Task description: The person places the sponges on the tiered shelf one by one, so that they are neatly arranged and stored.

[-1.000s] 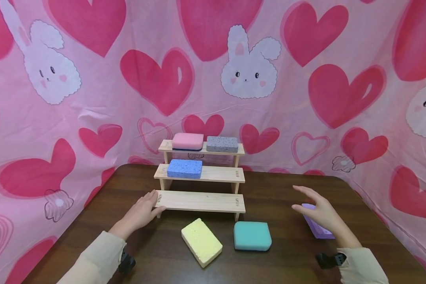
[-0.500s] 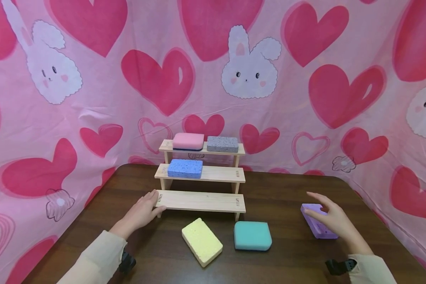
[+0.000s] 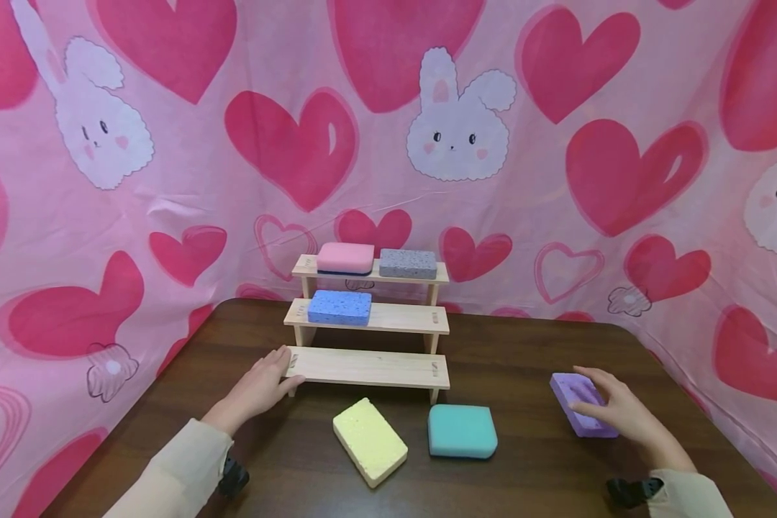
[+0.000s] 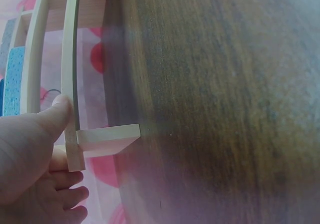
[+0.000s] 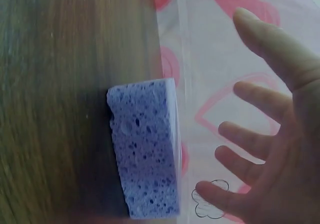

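My left hand (image 3: 254, 388) holds the left end of the lowest board of a three-tier wooden display stand (image 3: 369, 365). In the left wrist view its thumb lies on the board's edge, with the fingers past the end. At the right, my right hand (image 3: 621, 409) hovers over a purple sponge (image 3: 565, 394), thumb and fingers spread. The right wrist view shows those fingers apart from the porous sponge (image 5: 145, 154), which lies on the table. A blue sponge (image 3: 339, 308) sits on the middle tier; a pink sponge (image 3: 345, 257) and a grey sponge (image 3: 408, 264) share the top tier.
In front of the stand, a yellow sponge (image 3: 370, 442) lies at a slant on the dark wooden table (image 3: 492, 360). Right of it is a teal sponge (image 3: 462, 430). A pink cloth (image 3: 375, 158) with hearts and rabbits hangs behind and around the table.
My right hand has moved right and downward to come over the purple sponge. The left hand keeps its place on the stand, and the sponges have not moved.
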A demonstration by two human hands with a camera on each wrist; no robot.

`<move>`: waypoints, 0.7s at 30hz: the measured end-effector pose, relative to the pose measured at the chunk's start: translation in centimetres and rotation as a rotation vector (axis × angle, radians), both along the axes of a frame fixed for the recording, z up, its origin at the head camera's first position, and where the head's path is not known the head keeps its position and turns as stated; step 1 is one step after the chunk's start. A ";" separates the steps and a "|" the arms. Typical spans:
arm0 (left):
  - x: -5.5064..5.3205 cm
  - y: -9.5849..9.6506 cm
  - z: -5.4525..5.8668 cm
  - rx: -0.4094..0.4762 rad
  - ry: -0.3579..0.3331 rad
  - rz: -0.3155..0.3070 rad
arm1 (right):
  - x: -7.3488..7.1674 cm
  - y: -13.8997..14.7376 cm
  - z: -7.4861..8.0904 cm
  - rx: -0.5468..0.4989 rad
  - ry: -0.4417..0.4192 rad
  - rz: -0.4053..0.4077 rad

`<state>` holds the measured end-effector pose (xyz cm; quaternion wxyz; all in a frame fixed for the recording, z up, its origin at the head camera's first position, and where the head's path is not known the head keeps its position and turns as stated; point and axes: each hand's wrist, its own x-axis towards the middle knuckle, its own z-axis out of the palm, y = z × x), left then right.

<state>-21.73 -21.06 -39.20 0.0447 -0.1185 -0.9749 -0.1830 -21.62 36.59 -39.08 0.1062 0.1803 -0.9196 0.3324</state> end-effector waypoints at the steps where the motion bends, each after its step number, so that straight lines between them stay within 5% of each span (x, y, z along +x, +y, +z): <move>1: 0.0 0.0 0.0 0.001 -0.001 0.000 | 0.0 0.1 -0.1 0.011 0.000 0.010; 10: 0.2 0.1 0.2 0.008 -0.006 0.002 | 0.2 1.1 -1.0 0.094 -0.124 0.006; 21: 0.2 0.1 0.3 0.001 0.002 -0.004 | 0.3 1.6 -1.5 0.189 -0.123 -0.010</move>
